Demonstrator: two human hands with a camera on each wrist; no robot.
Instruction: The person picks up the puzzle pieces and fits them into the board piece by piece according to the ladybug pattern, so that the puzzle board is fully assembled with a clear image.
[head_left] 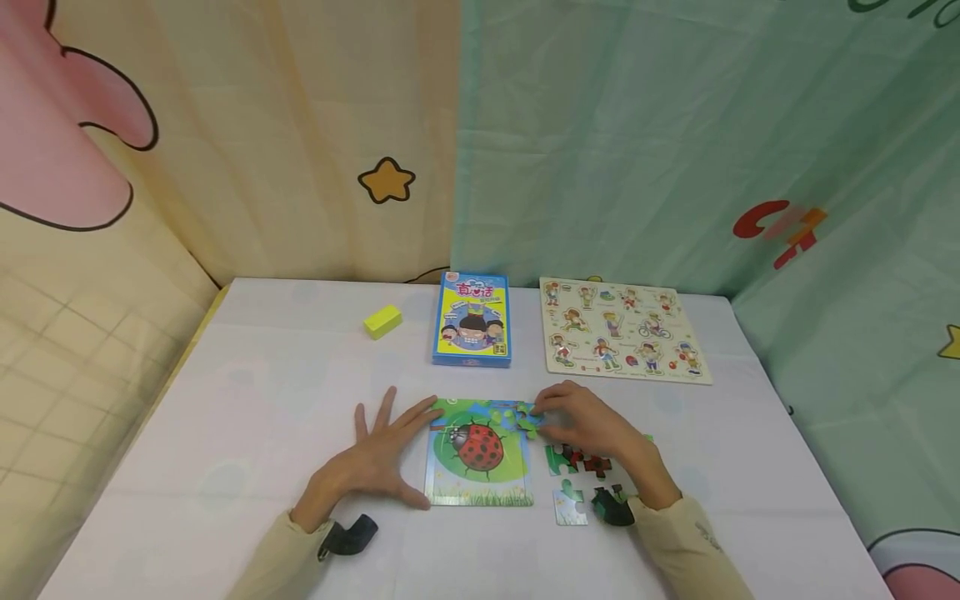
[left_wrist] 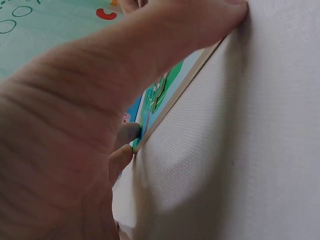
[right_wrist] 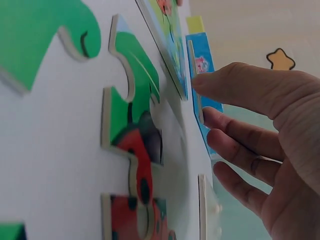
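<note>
Left hand [head_left: 375,467] lies flat on the white table [head_left: 247,392], fingers spread and straight, its fingertips and thumb pressed against the left edge of the ladybird puzzle board [head_left: 480,454], bracing it and gripping nothing; the left wrist view shows the thumb tip hard against the board's rim. Right hand [head_left: 588,421] hovers over the board's upper right corner, fingers curled down round a green puzzle piece [head_left: 527,425], pinching it just above the picture. Doing this well looks like a matter of keeping that bracing hand firm so the board cannot slide, turning the piece until its knobs match the gap, then lowering it flat rather than forcing one corner in. Loose pieces [head_left: 581,462] lie just right of the board, under the right wrist, with one more [head_left: 570,507] nearer the person; a careless sleeve could sweep them. Farther back, well apart, sit a blue box [head_left: 472,319], a yellow block [head_left: 382,321] and a peg board with little figures [head_left: 624,329].
</note>
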